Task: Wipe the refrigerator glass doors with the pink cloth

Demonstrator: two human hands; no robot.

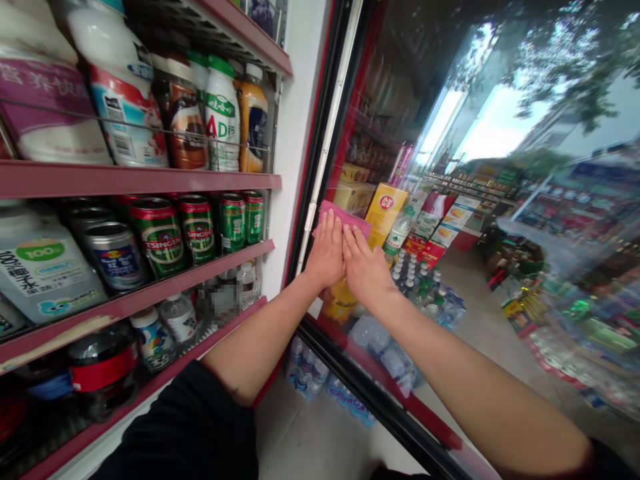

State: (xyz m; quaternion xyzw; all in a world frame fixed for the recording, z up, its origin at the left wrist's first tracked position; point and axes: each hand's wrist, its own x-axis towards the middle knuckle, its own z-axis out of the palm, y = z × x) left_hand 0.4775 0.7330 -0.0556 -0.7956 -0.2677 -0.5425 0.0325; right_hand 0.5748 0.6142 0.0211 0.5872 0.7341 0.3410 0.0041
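A pink cloth (359, 226) lies against the inner side of a glass door (505, 220), close to its hinge-side edge. My left hand (326, 252) presses flat on the cloth, fingers stretched upward. Beside it, my right hand (367, 269) also lies flat, its fingertips on the cloth's lower right part. The two hands touch or nearly touch at the fingers, and their palms hide some of the cloth. A black door frame (373, 393) runs beneath both forearms.
To the left, an open cooler has red-edged shelves (150, 179) of bottles and cans, including a Tsingtao can (156, 237). Through or reflected in the glass appear a yellow box (386, 212) and several bottles. Wrapped water packs (306, 368) stand on the floor below the door.
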